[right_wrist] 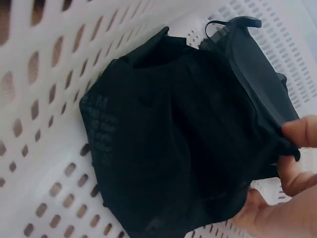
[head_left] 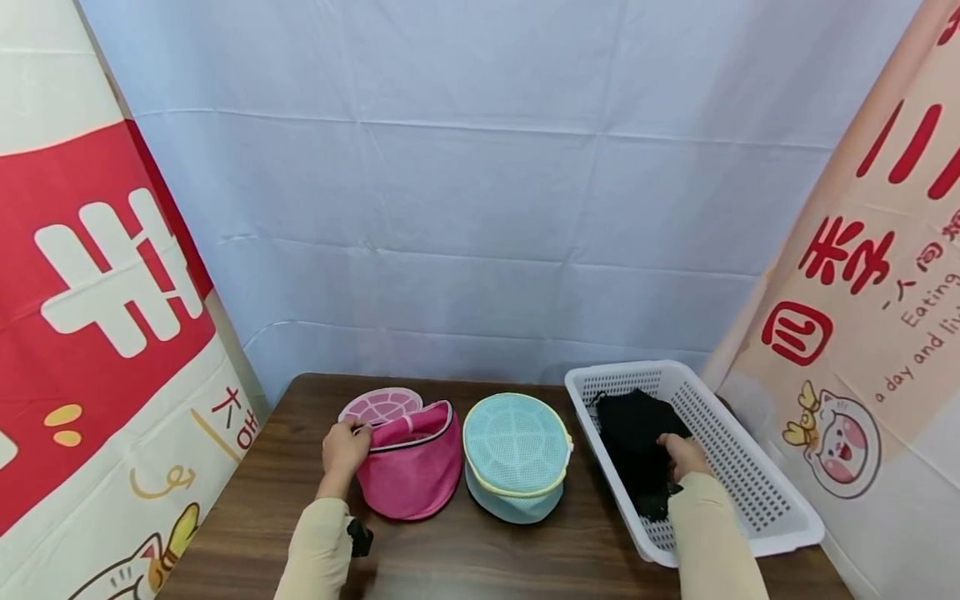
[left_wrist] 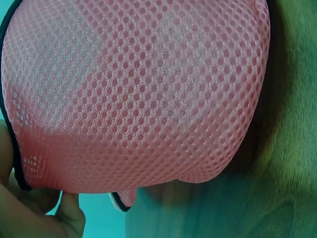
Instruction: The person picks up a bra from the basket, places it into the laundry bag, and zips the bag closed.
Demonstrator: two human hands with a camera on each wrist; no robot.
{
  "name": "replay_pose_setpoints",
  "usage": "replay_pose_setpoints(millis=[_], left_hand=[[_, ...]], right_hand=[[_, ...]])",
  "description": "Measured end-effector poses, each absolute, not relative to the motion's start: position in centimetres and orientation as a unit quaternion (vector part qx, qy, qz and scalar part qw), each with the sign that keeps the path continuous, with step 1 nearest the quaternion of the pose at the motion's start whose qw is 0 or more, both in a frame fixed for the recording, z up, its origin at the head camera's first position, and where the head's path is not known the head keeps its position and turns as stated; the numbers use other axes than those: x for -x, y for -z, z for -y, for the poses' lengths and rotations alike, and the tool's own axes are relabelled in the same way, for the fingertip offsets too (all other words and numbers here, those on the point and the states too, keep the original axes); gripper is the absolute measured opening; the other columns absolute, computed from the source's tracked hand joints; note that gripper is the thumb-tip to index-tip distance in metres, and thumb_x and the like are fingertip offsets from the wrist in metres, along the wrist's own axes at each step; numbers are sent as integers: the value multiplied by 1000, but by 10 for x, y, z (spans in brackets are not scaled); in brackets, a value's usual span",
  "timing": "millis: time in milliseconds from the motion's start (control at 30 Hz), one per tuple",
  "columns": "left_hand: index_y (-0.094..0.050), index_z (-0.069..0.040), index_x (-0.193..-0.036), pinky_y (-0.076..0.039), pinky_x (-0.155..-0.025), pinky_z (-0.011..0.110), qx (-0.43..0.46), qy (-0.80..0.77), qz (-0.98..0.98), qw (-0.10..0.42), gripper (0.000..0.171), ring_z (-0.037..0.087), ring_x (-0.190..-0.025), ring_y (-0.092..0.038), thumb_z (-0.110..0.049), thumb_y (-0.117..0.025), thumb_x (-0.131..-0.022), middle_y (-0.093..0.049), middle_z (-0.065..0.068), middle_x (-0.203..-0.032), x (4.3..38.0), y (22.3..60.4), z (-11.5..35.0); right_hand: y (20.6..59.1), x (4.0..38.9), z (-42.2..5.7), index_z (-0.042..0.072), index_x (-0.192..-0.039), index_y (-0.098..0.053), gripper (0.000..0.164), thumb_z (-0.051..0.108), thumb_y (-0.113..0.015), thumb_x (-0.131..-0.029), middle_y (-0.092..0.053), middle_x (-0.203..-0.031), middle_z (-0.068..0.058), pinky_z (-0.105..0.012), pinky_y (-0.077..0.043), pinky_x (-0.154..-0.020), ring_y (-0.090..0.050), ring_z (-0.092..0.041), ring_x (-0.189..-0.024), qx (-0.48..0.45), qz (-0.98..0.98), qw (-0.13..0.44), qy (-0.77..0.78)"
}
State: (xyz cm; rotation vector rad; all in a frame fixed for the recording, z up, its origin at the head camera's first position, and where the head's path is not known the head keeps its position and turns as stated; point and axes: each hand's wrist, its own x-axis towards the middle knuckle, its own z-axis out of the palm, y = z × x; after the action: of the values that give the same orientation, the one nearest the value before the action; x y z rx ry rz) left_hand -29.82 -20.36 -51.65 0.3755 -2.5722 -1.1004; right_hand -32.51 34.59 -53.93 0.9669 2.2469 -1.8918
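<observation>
My left hand (head_left: 347,450) pinches the rim of a pink mesh laundry bag (head_left: 412,479), whose round lid (head_left: 382,406) is folded back behind it. In the left wrist view the bag's honeycomb side (left_wrist: 148,89) fills most of the picture, with the fingertips at its dark-trimmed edge. Over at the right, my right hand (head_left: 686,457) reaches into a white plastic basket (head_left: 776,492) and pinches the edge of a thin black garment (right_wrist: 163,134). Faint pale print marks the cloth. More black cloth (right_wrist: 257,59) lies behind it against the basket's wall.
Between the pink bag and the basket stands a light blue mesh laundry bag (head_left: 517,446) with its yellow-edged lid down. All stand on a dark wooden table (head_left: 480,558). A pale blue cloth (head_left: 480,208) hangs behind, with printed cloths on both sides.
</observation>
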Motion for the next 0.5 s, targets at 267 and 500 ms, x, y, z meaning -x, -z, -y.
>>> replay_pose_setpoints(millis=[267,500], left_hand=[[-66,2,-89,-41,-79,49,-124,415,888,152,18,41,-91,-55,-13,-57,-85,-63,21,-90,299,511,202],[-66,0,-72,-43,-70,45,-114,388,908,111,18,34,-78,-55,-17,-65,-78,-62,16,-77,296,506,206]], right_hand=[[541,325,-341,-15,-119,-31,46,6,-49,-82,-33,-104,-24,-27,-39,-51,-41,-23,-66,-320,-716,-1,620],[544,327,-340,-13,-112,-38,42,9,-54,-81,-41,-94,-19,-28,-38,-56,-44,-26,-73,-325,-701,-3,635]])
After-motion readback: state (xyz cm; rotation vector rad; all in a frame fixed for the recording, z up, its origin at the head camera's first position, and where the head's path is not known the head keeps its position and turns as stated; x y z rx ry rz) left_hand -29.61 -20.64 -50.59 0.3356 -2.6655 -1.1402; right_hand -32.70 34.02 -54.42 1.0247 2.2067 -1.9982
